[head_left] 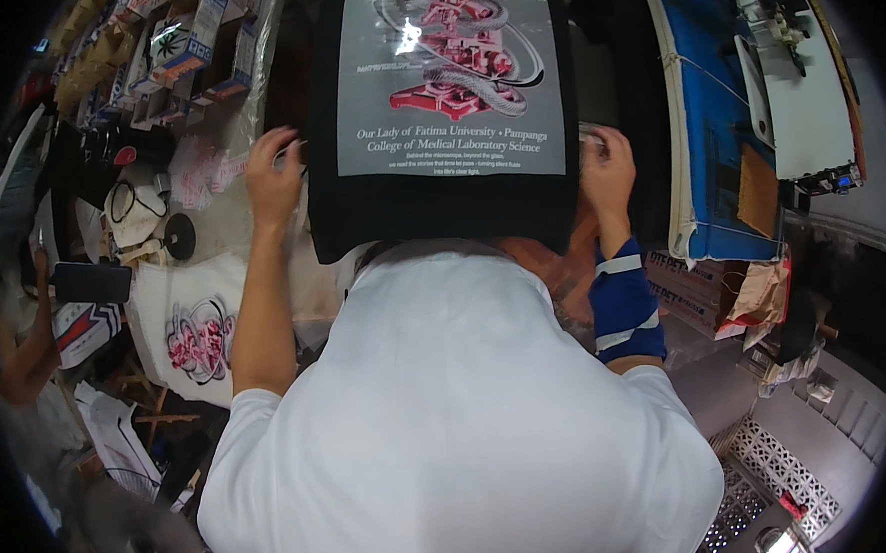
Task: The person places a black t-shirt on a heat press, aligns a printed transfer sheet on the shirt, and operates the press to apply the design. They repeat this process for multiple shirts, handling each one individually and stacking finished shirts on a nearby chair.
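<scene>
A black shirt (437, 204) lies flat in front of me, its lower edge close to my body. On it sits a large grey rectangular print (458, 87) with a pink-and-red machine drawing and white lettering. My left hand (274, 173) is beside the shirt's left edge, fingers loosely bent and thumb apart, with nothing visible in it. At the right edge, my right hand (608, 170) has its fingers curled in. Something pale shows at those fingertips, too small to make out. A blue sleeve (626, 296) with light bands covers part of my right forearm.
Cardboard boxes (190, 38) are stacked at the far left. A pale cloth (156, 312) with a similar pink print lies left of me, near a person's arm (34, 340) and a dark flat device (92, 283). A blue-topped table (716, 141) borders the right side.
</scene>
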### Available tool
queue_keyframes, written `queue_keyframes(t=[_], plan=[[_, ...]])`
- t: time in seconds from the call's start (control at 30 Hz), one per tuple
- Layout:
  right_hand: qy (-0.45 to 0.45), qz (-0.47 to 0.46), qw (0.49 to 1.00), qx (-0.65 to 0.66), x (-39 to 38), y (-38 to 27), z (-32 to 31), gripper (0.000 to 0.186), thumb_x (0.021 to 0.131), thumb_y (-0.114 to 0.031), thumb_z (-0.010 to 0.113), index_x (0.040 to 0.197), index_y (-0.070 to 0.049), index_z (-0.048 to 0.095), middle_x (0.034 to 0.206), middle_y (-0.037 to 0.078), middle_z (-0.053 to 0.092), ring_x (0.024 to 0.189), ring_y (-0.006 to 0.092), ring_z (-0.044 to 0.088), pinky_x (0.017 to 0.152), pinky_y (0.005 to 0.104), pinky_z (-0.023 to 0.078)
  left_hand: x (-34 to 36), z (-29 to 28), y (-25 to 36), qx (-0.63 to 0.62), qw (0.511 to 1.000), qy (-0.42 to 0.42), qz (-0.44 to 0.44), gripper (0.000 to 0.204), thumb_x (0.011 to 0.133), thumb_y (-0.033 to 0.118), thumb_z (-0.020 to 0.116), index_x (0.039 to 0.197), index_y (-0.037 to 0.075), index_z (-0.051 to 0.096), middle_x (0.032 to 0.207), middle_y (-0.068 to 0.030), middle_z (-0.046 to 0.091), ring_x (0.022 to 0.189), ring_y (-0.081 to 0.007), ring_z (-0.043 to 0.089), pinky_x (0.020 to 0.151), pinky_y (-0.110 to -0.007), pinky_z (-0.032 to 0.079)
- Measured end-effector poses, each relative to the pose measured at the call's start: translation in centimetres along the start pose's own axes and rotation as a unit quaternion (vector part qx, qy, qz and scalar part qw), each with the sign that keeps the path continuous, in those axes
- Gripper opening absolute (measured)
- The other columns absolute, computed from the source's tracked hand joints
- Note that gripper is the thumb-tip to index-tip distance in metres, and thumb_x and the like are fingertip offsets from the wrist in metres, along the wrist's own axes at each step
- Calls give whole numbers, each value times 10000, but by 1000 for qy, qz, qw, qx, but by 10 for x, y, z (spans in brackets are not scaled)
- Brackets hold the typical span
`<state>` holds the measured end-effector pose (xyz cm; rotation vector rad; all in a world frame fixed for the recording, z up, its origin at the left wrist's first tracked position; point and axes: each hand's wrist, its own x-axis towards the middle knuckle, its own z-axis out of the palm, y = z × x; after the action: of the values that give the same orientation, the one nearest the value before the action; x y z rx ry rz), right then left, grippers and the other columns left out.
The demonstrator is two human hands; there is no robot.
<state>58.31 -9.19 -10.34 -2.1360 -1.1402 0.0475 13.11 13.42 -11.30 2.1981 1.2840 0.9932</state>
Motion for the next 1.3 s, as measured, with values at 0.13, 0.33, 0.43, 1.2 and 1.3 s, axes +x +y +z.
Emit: queue_keyframes(t=[0.13, 0.33, 0.43, 1.2, 1.3], plan=[[-16, -155, 988, -5, -17, -34, 24, 234, 923, -162, 682, 1116, -32, 702, 1239, 161, 650, 1226, 371, 566, 1064, 460, 443, -4, 28, 49, 18, 998, -25, 54, 326, 901, 194, 764, 1195, 58, 732, 1333, -135, 647, 1289, -338, 567, 1086, -432, 448], [18, -167, 986, -16, -25, -39, 32, 250, 881, -191, 740, 1076, -38, 709, 1263, 161, 629, 1258, 397, 526, 1069, 496, 433, -12, 41, 46, 9, 998, -10, 66, 367, 866, 201, 801, 1188, 44, 724, 1323, -135, 646, 1341, -358, 508, 1119, -463, 412], [20, -165, 986, -15, -27, -39, 32, 267, 869, -204, 758, 1076, -41, 713, 1263, 161, 628, 1262, 395, 522, 1071, 494, 432, -12, 42, 44, 8, 998, -10, 63, 369, 864, 202, 803, 1187, 43, 724, 1326, -132, 644, 1344, -355, 506, 1119, -461, 413], [-115, 358, 741, 556, 0, 60, -13, 385, 965, -199, 723, 1287, -6, 638, 1144, 91, 709, 1065, 200, 671, 960, 359, 537, -5, -17, -88, -519, 749, -153, -383, 272, 1021, 207, 654, 1226, 29, 669, 1164, -52, 726, 1039, -162, 703, 905, -312, 550], [-96, 416, 789, 442, 2, 47, -25, 347, 976, -154, 701, 1272, 16, 635, 1148, 97, 699, 1069, 202, 659, 978, 350, 518, -5, -27, -62, -470, 784, -130, -384, 287, 987, 199, 707, 1213, 26, 672, 1025, -7, 714, 883, -125, 682, 801, -276, 541]])
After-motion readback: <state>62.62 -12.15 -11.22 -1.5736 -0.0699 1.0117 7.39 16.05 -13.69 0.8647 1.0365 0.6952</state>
